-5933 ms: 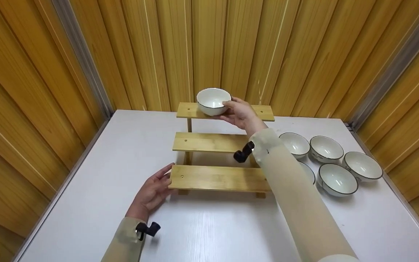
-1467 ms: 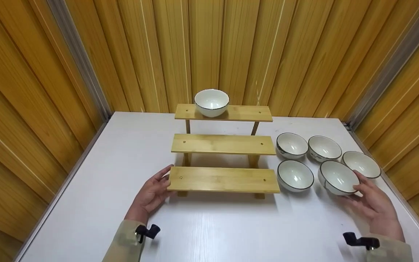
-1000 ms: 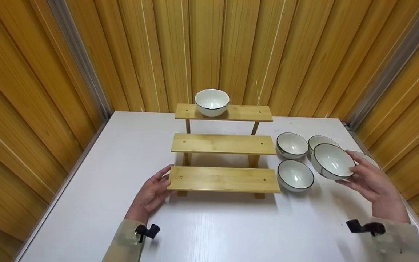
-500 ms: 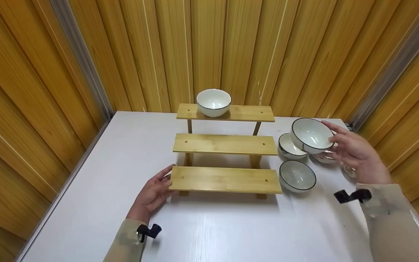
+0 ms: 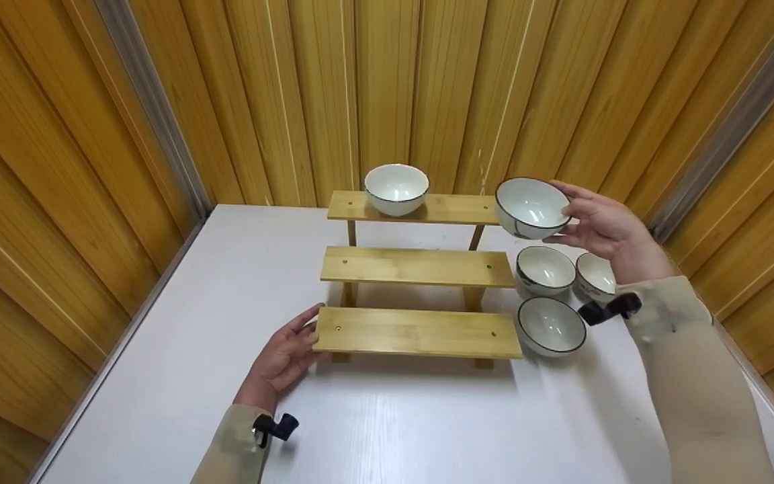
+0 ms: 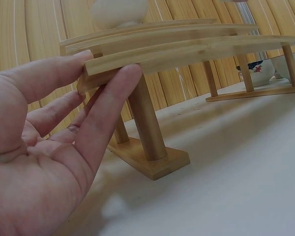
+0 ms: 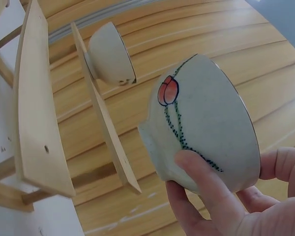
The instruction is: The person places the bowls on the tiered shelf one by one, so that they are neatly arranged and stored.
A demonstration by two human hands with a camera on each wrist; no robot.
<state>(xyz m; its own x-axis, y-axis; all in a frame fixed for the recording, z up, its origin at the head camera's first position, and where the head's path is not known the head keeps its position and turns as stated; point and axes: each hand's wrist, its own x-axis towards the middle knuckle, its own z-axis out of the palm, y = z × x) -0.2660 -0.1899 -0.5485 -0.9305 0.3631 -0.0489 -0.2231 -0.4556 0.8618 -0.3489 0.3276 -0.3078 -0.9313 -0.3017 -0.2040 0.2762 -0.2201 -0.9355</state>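
Note:
My right hand [image 5: 605, 225] holds a white bowl [image 5: 528, 210] with a dark rim, thumb at the rim and fingers beneath. It is raised beside the right end of the top shelf [image 5: 457, 208]. In the right wrist view, this bowl [image 7: 206, 123] shows a painted red tulip with a dotted green stem. My left hand [image 5: 286, 356] grips the left end of the bottom board of a three-tier wooden stand [image 5: 417, 331]; the left wrist view has its fingers [image 6: 115, 103] around that board end. Another white bowl [image 5: 397, 189] sits left of centre on the top shelf.
Right of the stand, several bowls stand on the white table [image 5: 387, 423]: a near bowl [image 5: 551, 327], a bowl [image 5: 546, 269] behind it, and a bowl [image 5: 595, 275] partly hidden by my right arm. Wood-panelled walls [image 5: 387, 94] enclose the back and sides.
My right hand let go of the bowl on the top shelf, picked up another from the right-hand group, and carried it up and left to the top shelf's right end. The left hand stayed put.

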